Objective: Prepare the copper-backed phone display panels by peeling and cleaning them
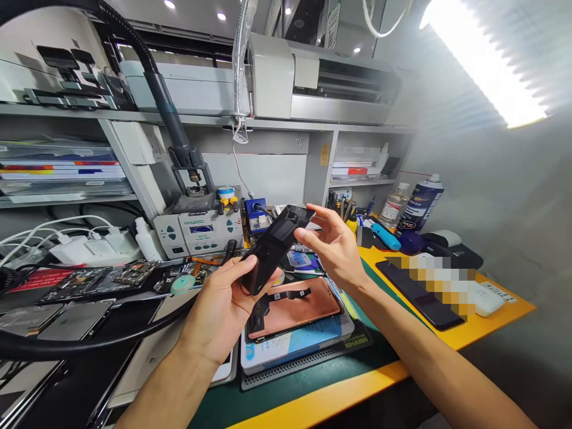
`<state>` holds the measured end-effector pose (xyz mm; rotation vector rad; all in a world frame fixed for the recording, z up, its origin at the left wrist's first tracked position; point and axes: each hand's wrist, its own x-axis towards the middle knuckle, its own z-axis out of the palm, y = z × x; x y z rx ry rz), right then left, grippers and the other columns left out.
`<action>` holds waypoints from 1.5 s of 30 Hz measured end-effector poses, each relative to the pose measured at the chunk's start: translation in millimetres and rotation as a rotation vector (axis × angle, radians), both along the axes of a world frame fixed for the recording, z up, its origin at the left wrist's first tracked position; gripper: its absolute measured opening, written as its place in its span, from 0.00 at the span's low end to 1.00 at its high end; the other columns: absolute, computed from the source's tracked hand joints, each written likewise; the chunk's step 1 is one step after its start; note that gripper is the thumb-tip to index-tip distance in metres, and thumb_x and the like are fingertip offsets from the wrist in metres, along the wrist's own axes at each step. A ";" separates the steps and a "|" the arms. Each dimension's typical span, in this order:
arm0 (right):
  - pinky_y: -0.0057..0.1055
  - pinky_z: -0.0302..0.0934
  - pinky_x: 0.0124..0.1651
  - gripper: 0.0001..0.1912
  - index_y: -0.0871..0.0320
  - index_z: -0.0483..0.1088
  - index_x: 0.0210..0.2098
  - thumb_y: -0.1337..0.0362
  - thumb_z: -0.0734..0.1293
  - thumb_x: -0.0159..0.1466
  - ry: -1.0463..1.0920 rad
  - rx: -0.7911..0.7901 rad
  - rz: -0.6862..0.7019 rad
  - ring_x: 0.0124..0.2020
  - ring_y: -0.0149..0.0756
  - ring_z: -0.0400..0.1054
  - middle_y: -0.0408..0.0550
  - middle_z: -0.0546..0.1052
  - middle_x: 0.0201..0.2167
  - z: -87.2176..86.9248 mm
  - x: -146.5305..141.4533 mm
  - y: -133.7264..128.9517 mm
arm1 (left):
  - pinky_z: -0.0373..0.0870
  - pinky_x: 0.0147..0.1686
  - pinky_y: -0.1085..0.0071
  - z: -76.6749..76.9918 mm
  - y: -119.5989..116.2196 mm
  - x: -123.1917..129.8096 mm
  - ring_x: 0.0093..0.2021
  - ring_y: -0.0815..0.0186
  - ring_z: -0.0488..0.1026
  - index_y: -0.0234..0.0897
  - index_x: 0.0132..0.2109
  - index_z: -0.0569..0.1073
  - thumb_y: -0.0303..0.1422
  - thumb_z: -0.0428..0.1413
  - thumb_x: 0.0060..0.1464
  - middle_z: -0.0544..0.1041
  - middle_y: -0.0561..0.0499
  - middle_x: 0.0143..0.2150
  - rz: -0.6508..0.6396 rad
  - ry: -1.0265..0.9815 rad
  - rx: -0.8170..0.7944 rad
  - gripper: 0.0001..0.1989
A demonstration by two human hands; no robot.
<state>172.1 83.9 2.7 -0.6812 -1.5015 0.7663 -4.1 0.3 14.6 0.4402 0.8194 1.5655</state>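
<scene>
A glossy black smartphone (273, 245) is held up tilted over the bench. My left hand (223, 298) grips its lower end, with the thumb lying along the near side. At the top right corner, the thumb and fingers of my right hand (333, 244) pinch the phone's edge. Light reflects near its upper end, where the detail is hard to read. Below the hands lies a copper-coloured phone display panel (297, 313), back side up, with a black flex cable (286, 298) across it. It rests on a white and blue box (299, 345).
A black perforated mat (308, 363) lies under the box on a green cutting mat (330, 384). Another dark phone (420, 295) sits at right. Spray can (420, 205) and bottle (394, 208) stand behind it. A soldering station (201, 229) and circuit boards (134, 272) occupy the left. A black hose (111, 342) crosses there.
</scene>
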 end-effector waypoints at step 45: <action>0.27 0.71 0.24 0.09 0.63 0.74 0.32 0.64 0.69 0.67 0.294 -0.969 0.704 0.23 0.32 0.71 0.49 0.77 0.27 13.9 -3.1 -22.4 | 0.59 0.67 0.63 -8.1 -10.6 12.8 0.68 0.52 0.64 0.41 0.62 0.64 0.33 0.72 0.44 0.67 0.41 0.66 0.612 0.838 0.419 0.41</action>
